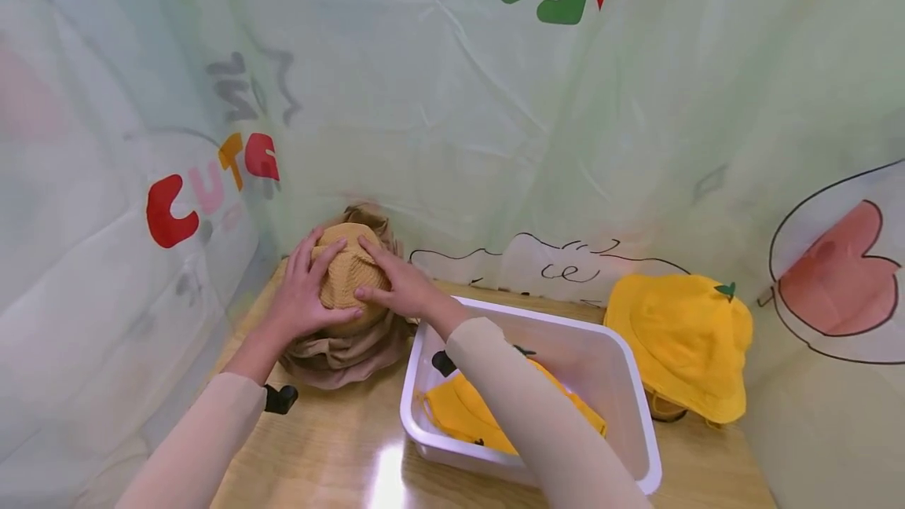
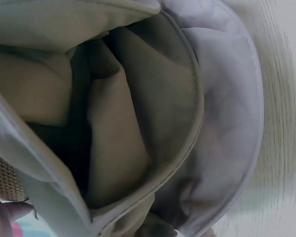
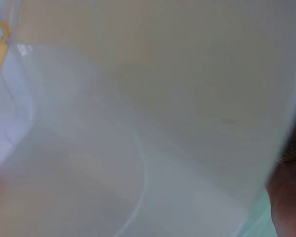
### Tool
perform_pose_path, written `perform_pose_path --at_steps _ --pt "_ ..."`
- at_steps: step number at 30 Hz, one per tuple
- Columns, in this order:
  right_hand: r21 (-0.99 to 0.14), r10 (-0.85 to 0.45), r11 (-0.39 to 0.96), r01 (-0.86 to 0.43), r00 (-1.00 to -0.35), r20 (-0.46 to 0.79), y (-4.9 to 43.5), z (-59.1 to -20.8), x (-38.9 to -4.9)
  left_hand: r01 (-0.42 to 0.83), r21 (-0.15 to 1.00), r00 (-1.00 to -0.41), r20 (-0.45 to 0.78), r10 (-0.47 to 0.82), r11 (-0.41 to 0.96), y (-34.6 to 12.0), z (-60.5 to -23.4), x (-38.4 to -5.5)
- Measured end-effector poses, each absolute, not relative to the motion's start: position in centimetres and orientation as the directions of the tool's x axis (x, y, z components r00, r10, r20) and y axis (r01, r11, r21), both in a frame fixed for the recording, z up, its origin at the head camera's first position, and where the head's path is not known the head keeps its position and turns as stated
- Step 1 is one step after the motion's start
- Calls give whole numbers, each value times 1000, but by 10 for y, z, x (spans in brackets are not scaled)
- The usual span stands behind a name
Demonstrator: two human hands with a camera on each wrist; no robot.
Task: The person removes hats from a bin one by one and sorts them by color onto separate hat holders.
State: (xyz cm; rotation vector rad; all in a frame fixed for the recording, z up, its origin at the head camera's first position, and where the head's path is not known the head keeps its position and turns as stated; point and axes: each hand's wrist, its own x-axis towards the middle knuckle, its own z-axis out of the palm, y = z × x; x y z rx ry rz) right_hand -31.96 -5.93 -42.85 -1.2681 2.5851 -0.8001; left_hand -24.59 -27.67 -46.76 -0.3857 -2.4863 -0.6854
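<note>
A tan woven hat sits crown up on top of a stack of brown fabric hats at the left of the table. From its left side my left hand grips the crown, fingers spread and curved over it. Opposite, my right hand holds the same crown, fingertips on top and thumb at the front. The left wrist view looks into the folded brims of the brown hats, with a bit of the woven hat at the edge. In the right wrist view, the white bin's wall covers most of the frame.
A white plastic bin stands right of the stack, under my right forearm, with yellow hats inside. Another yellow hat with a green sprout is beyond the bin's right side. Printed cloth hangs around the wooden table.
</note>
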Motion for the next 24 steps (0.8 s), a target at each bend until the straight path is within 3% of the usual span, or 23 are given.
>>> perform_pose_path --at_steps 12,24 --pt "-533 -768 483 -694 -629 122 -17 -412 -306 324 387 -861 498 100 863 -272 -450 -237" --pt "-546 -704 466 -696 -665 248 47 -409 -297 413 287 -764 625 157 864 -249 -429 -212"
